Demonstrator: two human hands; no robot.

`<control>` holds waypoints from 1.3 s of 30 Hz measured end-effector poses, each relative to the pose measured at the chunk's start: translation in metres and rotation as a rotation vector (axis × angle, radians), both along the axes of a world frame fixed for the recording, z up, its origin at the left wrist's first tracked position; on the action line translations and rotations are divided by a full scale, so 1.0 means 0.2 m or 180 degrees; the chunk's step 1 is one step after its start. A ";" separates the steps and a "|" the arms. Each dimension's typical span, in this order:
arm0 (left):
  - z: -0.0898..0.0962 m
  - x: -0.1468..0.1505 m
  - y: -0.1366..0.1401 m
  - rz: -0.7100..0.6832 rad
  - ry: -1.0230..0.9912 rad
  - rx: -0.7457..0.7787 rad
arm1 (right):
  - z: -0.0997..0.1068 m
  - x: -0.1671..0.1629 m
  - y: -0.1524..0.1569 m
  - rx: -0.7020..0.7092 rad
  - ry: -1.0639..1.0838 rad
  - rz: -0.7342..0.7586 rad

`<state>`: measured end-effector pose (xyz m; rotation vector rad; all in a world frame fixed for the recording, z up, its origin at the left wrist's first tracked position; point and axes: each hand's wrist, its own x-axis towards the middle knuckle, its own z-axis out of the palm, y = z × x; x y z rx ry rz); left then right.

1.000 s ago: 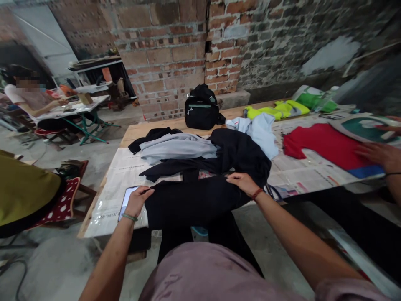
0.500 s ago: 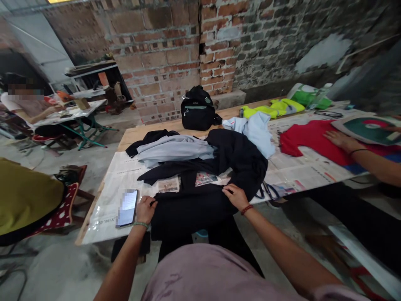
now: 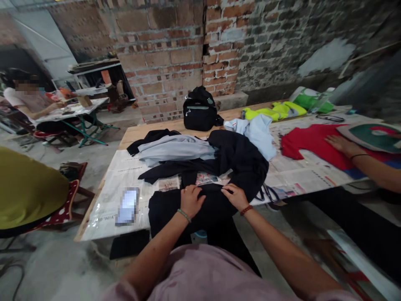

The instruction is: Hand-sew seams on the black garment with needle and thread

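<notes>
Well, the black cloth (image 3: 166,209) lies at the near edge of the desk (image 3: 134,133) and hangs over it. The right hand (image 3: 235,197) pinches its far edge. The left hand (image 3: 191,201) rests on it with bent fingers; I cannot tell if it grips. The paper (image 3: 120,165) on the desk has dark print, too blurry to read. The black bag (image 3: 199,112) has a tiny label, too small to read. The phone (image 3: 128,206) screen is all blurred squares. Two little clear packets (image 3: 169,184) and a dark heap of clothes (image 3: 241,150) sit just past the cloth. Scissors (image 3: 269,193) lie near the right hand.
</notes>
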<state>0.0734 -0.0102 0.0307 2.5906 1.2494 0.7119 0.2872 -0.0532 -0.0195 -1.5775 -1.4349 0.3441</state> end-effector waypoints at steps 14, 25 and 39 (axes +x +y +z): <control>-0.10 0.23 0.07 -0.0205 -0.0081 -0.0608 | 0.16 0.01 0.02 0.0060 -0.0946 0.0964; -0.08 0.18 0.09 -0.0313 -0.0269 -0.0941 | 0.11 0.01 0.11 -0.0422 -0.0484 0.1108; -0.07 -0.04 -0.01 0.0257 -0.0384 0.0060 | 0.06 0.00 0.06 -0.0338 -0.0230 0.0962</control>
